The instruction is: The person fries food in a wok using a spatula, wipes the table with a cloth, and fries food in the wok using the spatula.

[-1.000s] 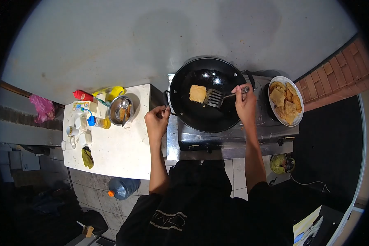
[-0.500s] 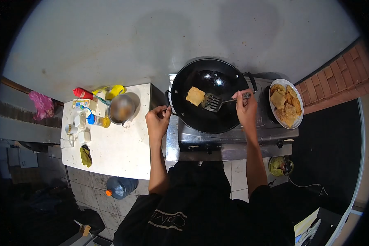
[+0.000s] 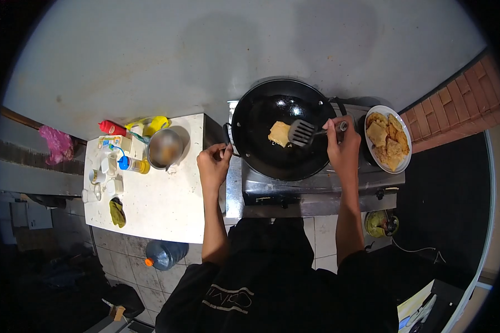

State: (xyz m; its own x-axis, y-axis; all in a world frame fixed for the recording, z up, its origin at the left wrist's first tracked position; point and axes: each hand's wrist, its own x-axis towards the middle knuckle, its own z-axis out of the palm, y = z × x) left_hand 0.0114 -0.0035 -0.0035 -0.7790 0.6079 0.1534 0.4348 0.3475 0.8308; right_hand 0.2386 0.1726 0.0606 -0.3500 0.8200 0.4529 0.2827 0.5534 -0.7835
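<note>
A black wok (image 3: 266, 166) sits on the steel gas stove (image 3: 316, 194). My left hand (image 3: 213, 164) is closed at its left edge, fingers pinching the loop handle (image 3: 228, 134). In my right hand (image 3: 341, 139) is a slotted spatula (image 3: 304, 133), its head tilted down inside the wok. The spatula's front edge touches or lies just beside a square, golden folded pastry (image 3: 280, 134) near the middle of the wok. Shiny oil coats the wok's inside. To the right of my right hand stands a white oval plate (image 3: 406, 161) with several browned fried pieces on it.
On the white table (image 3: 161, 211) at left are a metal bowl (image 3: 165, 149), a blue-capped oil bottle (image 3: 134, 164), a red bottle (image 3: 112, 127), small containers and a green cloth (image 3: 116, 212). A water jug (image 3: 166, 255) lies on the floor; a green gas cylinder (image 3: 379, 224) stands below the stove.
The pastry has shifted right toward the wok's middle and looks turned. My right hand and the spatula have moved right, and the spatula head has rotated. My left hand stays at the handle.
</note>
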